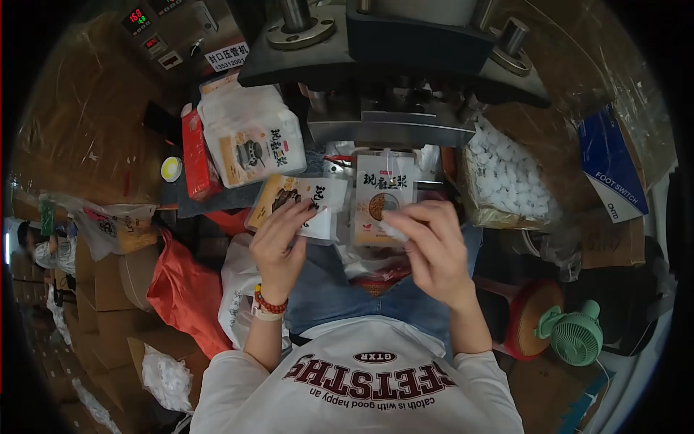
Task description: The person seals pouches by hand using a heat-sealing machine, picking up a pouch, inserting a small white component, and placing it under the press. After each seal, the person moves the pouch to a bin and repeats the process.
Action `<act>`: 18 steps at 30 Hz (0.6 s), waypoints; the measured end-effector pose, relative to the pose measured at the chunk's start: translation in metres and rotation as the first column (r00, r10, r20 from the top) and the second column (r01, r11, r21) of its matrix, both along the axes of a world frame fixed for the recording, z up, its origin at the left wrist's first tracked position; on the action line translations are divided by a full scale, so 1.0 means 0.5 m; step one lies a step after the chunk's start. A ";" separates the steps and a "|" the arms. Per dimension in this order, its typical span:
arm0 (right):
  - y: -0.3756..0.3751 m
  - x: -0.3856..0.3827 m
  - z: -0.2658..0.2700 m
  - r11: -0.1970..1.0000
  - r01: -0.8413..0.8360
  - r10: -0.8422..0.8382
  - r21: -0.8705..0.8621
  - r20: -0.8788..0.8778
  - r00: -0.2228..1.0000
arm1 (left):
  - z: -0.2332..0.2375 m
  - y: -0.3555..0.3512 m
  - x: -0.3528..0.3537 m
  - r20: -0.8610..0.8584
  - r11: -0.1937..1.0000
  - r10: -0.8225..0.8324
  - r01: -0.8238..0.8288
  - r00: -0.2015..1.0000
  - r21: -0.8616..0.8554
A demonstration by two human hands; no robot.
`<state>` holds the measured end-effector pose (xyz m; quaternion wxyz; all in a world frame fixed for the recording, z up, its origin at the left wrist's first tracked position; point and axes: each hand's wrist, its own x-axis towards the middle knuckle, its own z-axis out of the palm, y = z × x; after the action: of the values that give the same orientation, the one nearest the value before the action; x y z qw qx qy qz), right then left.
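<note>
My left hand [277, 235] is closed on a printed pouch [327, 210], white and orange, its fingers lying across the front. Just right of it, a second pouch [383, 184] lies face up below the machine, with a round picture on its front. Over its lower right part, my right hand [437, 249] has thumb and forefinger pinched at a small white piece [391, 229], mostly covered by the fingers. A thick stack of similar pouches [253, 153] lies to the upper left. Small white plastic pieces [506, 173] fill an open box on the right.
A heavy press machine [426, 43] overhangs the work spot, its metal bar [390, 130] just beyond the pouches. A red box [199, 155] and a round yellow-and-white container [171, 169] sit left. A blue carton [611, 166] and a green fan [576, 336] are right.
</note>
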<state>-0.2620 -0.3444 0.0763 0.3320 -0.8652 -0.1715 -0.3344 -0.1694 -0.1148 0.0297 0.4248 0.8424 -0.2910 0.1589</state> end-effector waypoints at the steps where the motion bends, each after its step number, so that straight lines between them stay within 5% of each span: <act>1: 0.011 0.008 -0.021 1.000 -0.013 0.013 -0.005 -0.035 0.999 | 0.011 -0.008 -0.011 0.119 0.998 -0.025 0.019 0.993 0.052; 5: 0.015 0.006 -0.018 0.997 -0.045 0.038 -0.068 -0.108 0.993 | 0.044 -0.029 -0.038 0.266 0.984 -0.153 0.124 0.952 0.124; 10: -0.015 -0.027 0.015 0.981 -0.048 0.061 0.185 -0.064 0.996 | 0.053 -0.049 -0.040 0.089 0.954 -0.299 0.301 0.950 -0.002; 12: -0.024 -0.032 0.007 0.989 0.009 0.001 0.145 -0.064 0.998 | 0.041 -0.057 -0.033 0.129 0.972 -0.230 0.234 0.965 -0.021; 14: -0.022 -0.028 0.007 0.990 0.121 -0.128 -0.077 -0.096 0.987 | 0.044 -0.067 -0.040 0.129 0.969 -0.243 0.247 0.961 -0.013; 18: -0.019 -0.021 0.016 0.998 0.039 -0.043 -0.052 -0.082 0.996 | 0.059 -0.073 -0.045 0.088 0.958 -0.282 0.286 0.955 -0.027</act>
<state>-0.2727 -0.3539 0.0843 0.3100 -0.8899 -0.1479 -0.3003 -0.1917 -0.1514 0.0590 0.4471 0.7760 -0.4233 0.1370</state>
